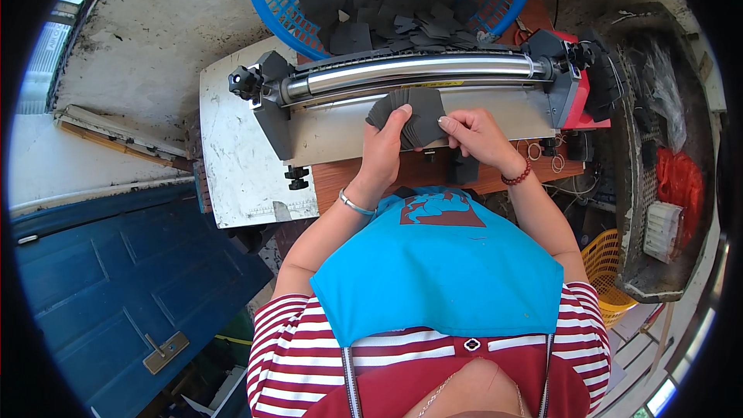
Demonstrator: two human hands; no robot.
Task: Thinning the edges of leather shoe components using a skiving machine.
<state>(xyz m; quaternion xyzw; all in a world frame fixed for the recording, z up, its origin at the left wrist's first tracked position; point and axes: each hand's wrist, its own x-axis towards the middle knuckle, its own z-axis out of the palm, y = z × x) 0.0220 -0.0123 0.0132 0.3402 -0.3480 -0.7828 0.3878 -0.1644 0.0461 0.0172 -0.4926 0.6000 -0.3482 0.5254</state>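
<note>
My left hand (382, 149) is closed round a fanned stack of thin dark grey square pieces (422, 114), its thumb lying on top. At the stack's right edge my right hand (481, 139) pinches with thumb and forefinger, apparently on the edge of one piece. Both hands are just in front of a roller machine (418, 70) with a long shiny metal roller, and the stack overlaps its pale metal feed plate (329, 135). Another dark piece (463, 169) shows below the right hand, at the table's near edge.
Behind the roller stands a blue plastic basket (271, 11) with many dark pieces. Black knobs (246, 82) stick out at the machine's left end. On the right are a dark trough (631, 186) with a red bag (681, 190) and a yellow basket (615, 306). A blue door (101, 279) is at left.
</note>
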